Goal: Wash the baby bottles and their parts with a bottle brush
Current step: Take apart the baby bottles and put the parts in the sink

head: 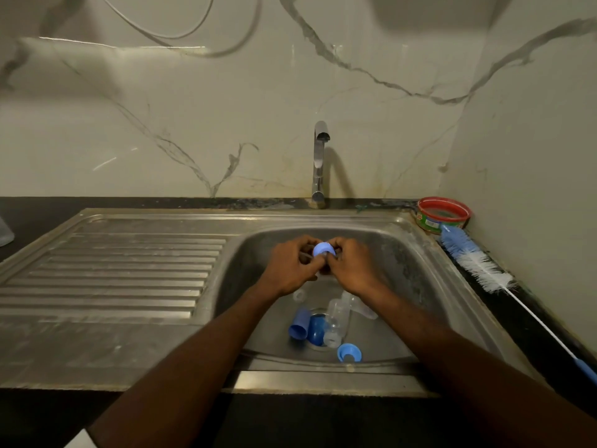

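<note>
Over the steel sink basin (pixel 397 253), my left hand (pixel 290 266) and my right hand (pixel 352 266) both pinch a small light-blue bottle ring (pixel 323 249) between their fingers. Below my wrists, on the basin floor near the drain, lie a clear baby bottle (pixel 336 321), a second clear bottle (pixel 361 307), a blue cap (pixel 299 323), a darker blue cap (pixel 316 329), a blue collar ring (pixel 349 352) and a small clear part (pixel 299 295). The blue-and-white bottle brush (pixel 478 260) lies on the counter right of the sink, its wire handle running toward me.
The chrome tap (pixel 319 163) stands behind the basin with no water running. A red-rimmed tub (pixel 442 215) sits in the back right corner. The ribbed steel drainboard (pixel 113 273) stretches to the left. Marble wall rises behind and to the right.
</note>
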The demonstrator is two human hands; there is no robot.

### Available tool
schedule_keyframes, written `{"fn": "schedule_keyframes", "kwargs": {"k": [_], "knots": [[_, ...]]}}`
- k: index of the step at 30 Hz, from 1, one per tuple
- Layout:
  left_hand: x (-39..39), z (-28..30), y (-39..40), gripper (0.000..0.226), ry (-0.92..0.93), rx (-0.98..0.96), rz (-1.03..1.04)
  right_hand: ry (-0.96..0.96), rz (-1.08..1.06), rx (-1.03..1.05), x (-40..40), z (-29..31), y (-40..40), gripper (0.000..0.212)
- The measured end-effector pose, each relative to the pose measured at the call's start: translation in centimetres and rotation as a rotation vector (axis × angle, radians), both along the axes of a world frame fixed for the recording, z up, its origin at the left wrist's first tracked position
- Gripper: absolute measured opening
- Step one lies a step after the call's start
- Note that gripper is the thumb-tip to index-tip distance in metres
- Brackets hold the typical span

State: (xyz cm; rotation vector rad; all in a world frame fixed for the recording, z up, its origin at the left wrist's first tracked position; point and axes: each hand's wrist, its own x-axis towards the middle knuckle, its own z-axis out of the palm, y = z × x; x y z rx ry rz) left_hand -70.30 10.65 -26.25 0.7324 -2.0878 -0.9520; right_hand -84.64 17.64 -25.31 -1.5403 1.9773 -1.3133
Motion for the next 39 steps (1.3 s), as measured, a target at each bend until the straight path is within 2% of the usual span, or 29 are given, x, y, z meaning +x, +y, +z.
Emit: {"fn": "schedule_keyframes", "kwargs": {"k": [5, 9, 11, 14, 16, 20, 24, 27, 30, 35, 39], "knots": [[-0.5, -0.1, 0.2, 0.039, -0.044, -0.077, 0.028, 0.149, 0.052, 0.040, -0.4, -0.1, 0.0, 0.019], [-0.7, -0.4, 0.2, 0.044, -0.065, -0.081, 0.021, 0.131, 0.138, 0.098, -0.9, 0.2, -0.3, 0.026], [-0.6, -0.4, 0.0, 0.046, -0.073, -0.045, -0.015, 0.060, 0.184, 0.133, -1.0, 0.1, -0.2, 0.028], [-0.3, -0.3, -0.2, 0.044, -0.107, 0.014, -0.067, -0.249, 0.291, 0.168, -0.9, -0.1, 0.1, 0.031], [-0.3, -0.1, -0.3, 0.040, -0.089, 0.063, -0.081, -0.364, 0.312, 0.174, -0.8, 0.0, 0.0, 0.031], [-0.4, 0.0, -0.3, 0.038, -0.024, 0.129, -0.080, -0.371, 0.272, 0.170, -0.8, 0.0, -0.1, 0.031], [-0.2, 0.3, -0.3, 0.039, 0.087, 0.316, -0.157, -0.444, 0.265, 0.192, -1.2, 0.3, 0.2, 0.030], [-0.1, 0.8, -0.5, 0.033, 0.214, 0.477, -0.173, -0.544, 0.205, 0.116, -1.7, 0.9, 0.6, 0.032], [0.0, 1.1, -0.9, 0.031, 0.291, 0.509, -0.195, -0.619, 0.220, 0.035, -1.8, 1.2, 0.9, 0.030], [0.4, 0.8, -1.2, 0.025, 0.221, 0.456, -0.156, -0.671, 0.230, 0.018, -2.0, 1.0, 0.9, 0.024], [0.5, 0.9, -1.1, 0.026, 0.160, 0.502, -0.161, -0.674, 0.207, 0.047, -2.1, 0.9, 0.7, 0.022]]}}
